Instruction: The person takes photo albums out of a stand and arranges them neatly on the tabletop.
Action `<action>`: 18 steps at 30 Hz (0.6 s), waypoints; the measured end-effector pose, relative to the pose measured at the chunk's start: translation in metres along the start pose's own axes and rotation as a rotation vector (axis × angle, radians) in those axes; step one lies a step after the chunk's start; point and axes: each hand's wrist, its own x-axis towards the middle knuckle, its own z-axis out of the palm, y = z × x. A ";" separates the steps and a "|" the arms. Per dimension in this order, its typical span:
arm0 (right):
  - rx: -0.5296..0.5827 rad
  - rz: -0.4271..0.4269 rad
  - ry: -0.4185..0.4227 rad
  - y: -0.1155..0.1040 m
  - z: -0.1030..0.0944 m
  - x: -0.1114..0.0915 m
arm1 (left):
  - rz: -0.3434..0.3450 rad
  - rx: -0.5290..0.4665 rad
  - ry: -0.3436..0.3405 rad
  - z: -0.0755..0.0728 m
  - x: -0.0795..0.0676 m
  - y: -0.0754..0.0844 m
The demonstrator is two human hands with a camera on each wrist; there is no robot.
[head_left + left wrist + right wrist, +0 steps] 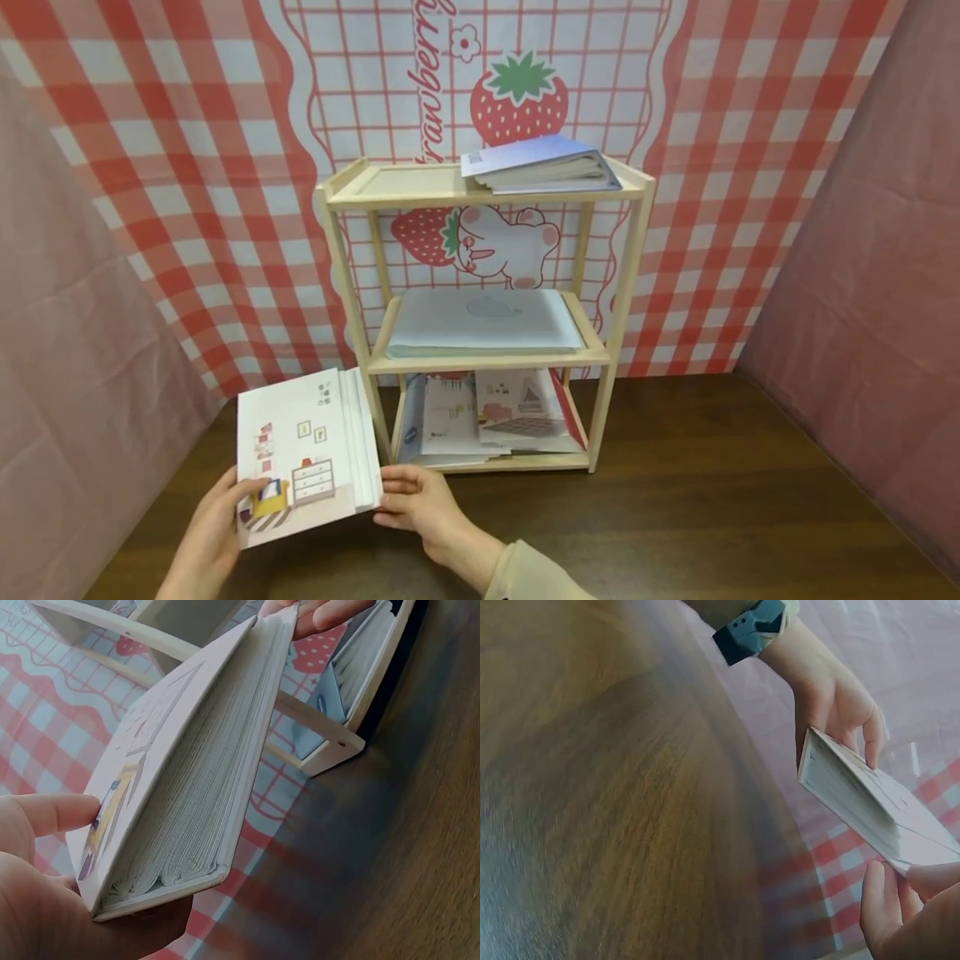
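A thick photo album (300, 442) with a white cover, printed with a yellow armchair and a chest of drawers, is held up tilted left of the shelf. My left hand (213, 525) grips its lower left side, thumb on the cover and fingers underneath. At the lower right corner, my right hand (431, 508) pinches the edge. The left wrist view shows many fanned pages (202, 780) between the covers, with the right fingertips (322, 615) at the far end. In the right wrist view both hands hold opposite ends of the album (847, 787).
A three-tier wooden shelf (480, 362) stands at the back. A bluish album (536, 162) lies on its top tier, a pale whale-print album (487, 317) on the middle, and several overlapping books (480, 412) on the bottom. Brown tabletop (712, 483) extends to the right.
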 end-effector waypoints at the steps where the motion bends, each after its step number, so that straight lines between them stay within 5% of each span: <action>1: 0.000 0.013 0.006 0.001 0.000 0.000 | -0.010 0.014 0.009 0.000 0.000 0.000; 11: -0.018 0.061 0.037 0.011 0.003 0.002 | -0.107 0.146 0.073 -0.002 0.001 0.001; 18: -0.015 0.094 0.052 0.020 0.004 0.004 | -0.111 0.160 0.097 -0.001 0.003 -0.002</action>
